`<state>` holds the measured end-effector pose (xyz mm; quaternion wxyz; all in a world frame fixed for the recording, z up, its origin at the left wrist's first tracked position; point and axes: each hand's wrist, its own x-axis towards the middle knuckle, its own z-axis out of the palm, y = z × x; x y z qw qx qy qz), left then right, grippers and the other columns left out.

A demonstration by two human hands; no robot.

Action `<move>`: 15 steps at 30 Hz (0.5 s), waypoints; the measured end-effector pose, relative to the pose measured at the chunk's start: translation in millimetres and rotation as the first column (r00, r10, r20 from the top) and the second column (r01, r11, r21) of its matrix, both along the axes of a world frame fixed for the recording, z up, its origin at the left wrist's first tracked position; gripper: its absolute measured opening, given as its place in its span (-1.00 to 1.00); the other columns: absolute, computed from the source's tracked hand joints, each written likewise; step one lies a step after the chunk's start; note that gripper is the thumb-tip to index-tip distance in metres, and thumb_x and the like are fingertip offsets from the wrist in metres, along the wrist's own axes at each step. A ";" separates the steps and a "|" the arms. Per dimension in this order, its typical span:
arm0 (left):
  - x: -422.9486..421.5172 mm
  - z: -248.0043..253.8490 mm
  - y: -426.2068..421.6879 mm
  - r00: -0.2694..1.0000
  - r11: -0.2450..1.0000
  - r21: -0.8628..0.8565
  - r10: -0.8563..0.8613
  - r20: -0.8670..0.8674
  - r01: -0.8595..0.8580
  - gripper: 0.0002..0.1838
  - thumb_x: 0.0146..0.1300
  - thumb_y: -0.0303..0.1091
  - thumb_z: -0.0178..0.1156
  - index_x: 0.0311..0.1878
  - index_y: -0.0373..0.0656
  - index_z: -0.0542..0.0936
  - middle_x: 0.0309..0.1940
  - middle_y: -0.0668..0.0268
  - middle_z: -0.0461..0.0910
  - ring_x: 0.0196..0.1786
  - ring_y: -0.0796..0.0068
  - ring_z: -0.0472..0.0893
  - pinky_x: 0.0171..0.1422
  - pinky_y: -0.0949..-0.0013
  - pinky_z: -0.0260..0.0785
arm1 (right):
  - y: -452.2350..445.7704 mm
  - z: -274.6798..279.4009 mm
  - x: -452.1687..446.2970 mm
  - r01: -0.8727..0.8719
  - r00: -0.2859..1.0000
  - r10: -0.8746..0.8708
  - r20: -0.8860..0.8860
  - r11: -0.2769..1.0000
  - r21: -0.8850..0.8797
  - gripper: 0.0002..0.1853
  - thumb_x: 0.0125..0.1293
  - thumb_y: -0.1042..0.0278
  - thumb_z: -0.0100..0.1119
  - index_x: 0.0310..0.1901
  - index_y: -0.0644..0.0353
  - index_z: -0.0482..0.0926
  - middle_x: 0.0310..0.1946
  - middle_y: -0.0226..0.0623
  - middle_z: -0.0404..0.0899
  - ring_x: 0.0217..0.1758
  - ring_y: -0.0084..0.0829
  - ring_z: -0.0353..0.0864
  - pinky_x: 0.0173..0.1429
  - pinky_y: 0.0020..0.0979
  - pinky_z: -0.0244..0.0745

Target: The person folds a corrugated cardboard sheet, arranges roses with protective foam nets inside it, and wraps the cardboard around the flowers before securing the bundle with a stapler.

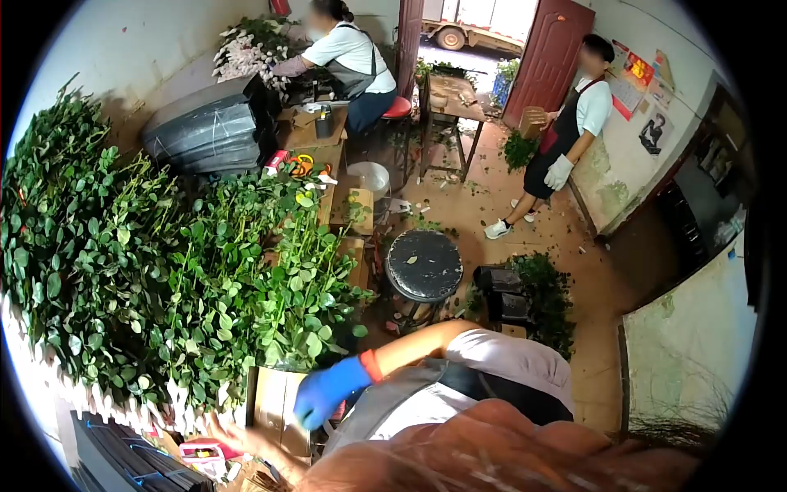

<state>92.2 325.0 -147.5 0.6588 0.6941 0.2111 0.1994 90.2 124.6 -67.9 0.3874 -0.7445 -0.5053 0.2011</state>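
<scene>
My right hand (321,396), in a blue glove with a red cuff, is curled closed beside a cardboard box (275,402); anything in its fingers is hidden. My left hand (246,440), without a blue glove, reaches out with fingers apart, close to the pale wrapped flower heads (176,402) at the lower edge of the pile. Leafy green stems, apparently roses (238,287), lie heaped on the left, their cut ends pointing up and away. Below my left hand is a pink and white box (203,451).
A round black stool (424,264) stands beyond my right arm. Black bundles (205,127) and orange-handled scissors (303,166) lie farther back. One person (357,66) sits by flowers; another (574,115) stands near the red door (545,61). Dark strips (131,455) are stacked lower left.
</scene>
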 end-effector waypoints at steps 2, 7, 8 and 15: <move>-27.2 -16.0 -70.9 0.921 0.825 -0.520 -0.351 -0.169 0.219 -0.48 0.49 -0.11 0.11 0.41 -0.15 0.43 0.34 0.09 0.48 0.39 0.15 0.43 0.48 0.12 0.23 | 43.4 -7.3 -11.8 -0.087 0.986 0.068 0.152 0.988 0.127 -0.70 0.31 0.03 0.16 -0.31 0.09 0.69 -0.42 -0.26 0.71 -0.29 -0.30 0.69 -0.13 -0.17 0.47; -54.9 -20.9 -131.1 0.666 0.345 -0.877 -0.745 -0.040 0.334 -0.45 0.49 -0.08 0.10 0.43 -0.14 0.40 0.36 0.11 0.46 0.39 0.15 0.42 0.49 0.09 0.23 | 94.9 -3.4 -21.5 -0.263 0.930 0.212 0.302 0.954 0.142 -0.67 0.29 0.00 0.16 -0.40 0.08 0.68 -0.43 -0.28 0.70 -0.20 -0.28 0.67 0.08 -0.06 0.32; -56.7 -21.5 -120.5 0.670 0.335 -0.883 -0.742 -0.032 0.329 -0.44 0.49 -0.07 0.09 0.43 -0.14 0.40 0.37 0.11 0.45 0.40 0.15 0.42 0.49 0.08 0.23 | 100.3 -2.4 -23.1 -0.275 0.922 0.217 0.322 0.950 0.147 -0.67 0.28 0.00 0.16 -0.42 0.08 0.68 -0.43 -0.28 0.69 -0.18 -0.27 0.67 0.13 -0.04 0.29; -98.3 -41.7 -6.4 0.861 0.367 -0.910 -0.508 -0.021 0.195 -0.41 0.48 -0.04 0.08 0.47 -0.13 0.35 0.40 0.12 0.42 0.41 0.15 0.41 0.50 0.05 0.22 | 124.5 7.0 -25.5 -0.309 0.877 0.226 0.423 0.941 0.138 -0.62 0.25 -0.04 0.15 -0.55 0.06 0.67 -0.44 -0.30 0.67 -0.04 -0.24 0.64 0.43 0.12 0.06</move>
